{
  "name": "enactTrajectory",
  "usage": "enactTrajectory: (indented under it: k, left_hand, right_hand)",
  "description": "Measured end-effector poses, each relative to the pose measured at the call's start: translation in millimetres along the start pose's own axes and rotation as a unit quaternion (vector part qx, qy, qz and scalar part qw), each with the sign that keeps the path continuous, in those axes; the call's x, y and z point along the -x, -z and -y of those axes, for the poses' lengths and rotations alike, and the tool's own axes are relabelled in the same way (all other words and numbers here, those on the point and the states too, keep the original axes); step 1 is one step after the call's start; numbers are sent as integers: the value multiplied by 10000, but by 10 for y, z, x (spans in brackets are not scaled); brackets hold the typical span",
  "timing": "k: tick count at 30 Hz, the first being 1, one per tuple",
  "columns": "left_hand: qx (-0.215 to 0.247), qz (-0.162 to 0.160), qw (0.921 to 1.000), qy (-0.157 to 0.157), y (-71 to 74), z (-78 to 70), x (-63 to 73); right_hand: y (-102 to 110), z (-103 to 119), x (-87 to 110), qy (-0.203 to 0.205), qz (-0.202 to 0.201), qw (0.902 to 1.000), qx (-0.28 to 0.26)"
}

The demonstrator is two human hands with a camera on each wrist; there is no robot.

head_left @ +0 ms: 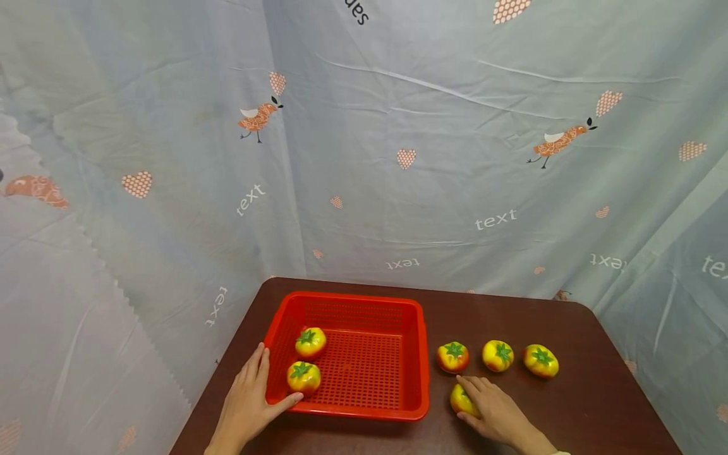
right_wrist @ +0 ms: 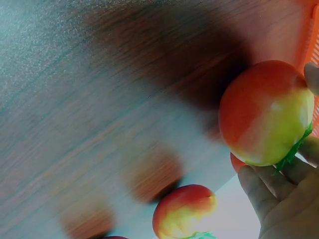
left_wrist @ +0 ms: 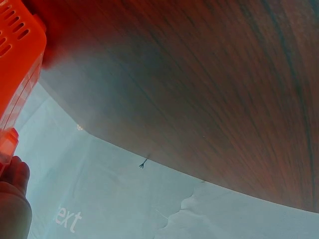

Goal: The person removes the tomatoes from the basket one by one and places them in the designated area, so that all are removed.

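My right hand [head_left: 493, 407] reaches over a yellow-and-red tomato [head_left: 462, 399] with a green leafy top, at the near right of the red basket [head_left: 425, 379]. Thumb and fingers hold this tomato from opposite sides; the right wrist view shows the tomato [right_wrist: 264, 112] large, with the fingers around its leafy end. My left hand [head_left: 248, 395] rests at the basket's near left corner, fingers stretched along the left rim and thumb over the front rim. Inside the basket, close to that thumb, are two tomatoes, one nearer [head_left: 304, 378] and one farther [head_left: 310, 344].
Beyond the right hand, three more tomatoes stand in a row: a left one [head_left: 452, 357], a middle one [head_left: 497, 356] and a right one [head_left: 541, 361]. Everything rests on a dark brown table [head_left: 591, 379]. A patterned grey-blue cloth [head_left: 364, 158] hangs behind and beside the table.
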State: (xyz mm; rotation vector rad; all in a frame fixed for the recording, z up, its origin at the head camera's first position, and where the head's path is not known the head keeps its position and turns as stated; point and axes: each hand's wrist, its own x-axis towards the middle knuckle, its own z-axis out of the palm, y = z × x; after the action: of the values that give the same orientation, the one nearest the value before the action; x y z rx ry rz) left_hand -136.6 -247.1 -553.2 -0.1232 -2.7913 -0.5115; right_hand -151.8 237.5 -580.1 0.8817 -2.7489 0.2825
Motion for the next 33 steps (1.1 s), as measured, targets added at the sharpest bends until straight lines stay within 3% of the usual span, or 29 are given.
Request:
enactTrajectory:
  k: [6, 13, 16, 21, 29, 33]
  left_hand:
    - [10, -23, 10000, -29, -5, 5, -9]
    - [12, 12, 10000, -27, -10, 8, -25]
    - [13, -1, 10000, -47, -12, 10, -29]
    - [-4, -30, 10000, -62, -13, 13, -29]
    - [-43, -45, 10000, -64, -16, 21, -16]
    - [-40, -89, 9999, -76, -21, 21, -11]
  right_hand:
    - [18, 6, -17, -114, 111, 9999, -61]
    - [59, -3, -51, -26, -66, 9999, 156]
    - [132, -7, -103, -73, 77, 9999, 116]
    - [292, -15, -240, -199, 277, 9994, 41]
    - [568, -36, -536, -153, 102, 9998, -8]
    - [677, -30, -697, 21, -193, 9998, 31]
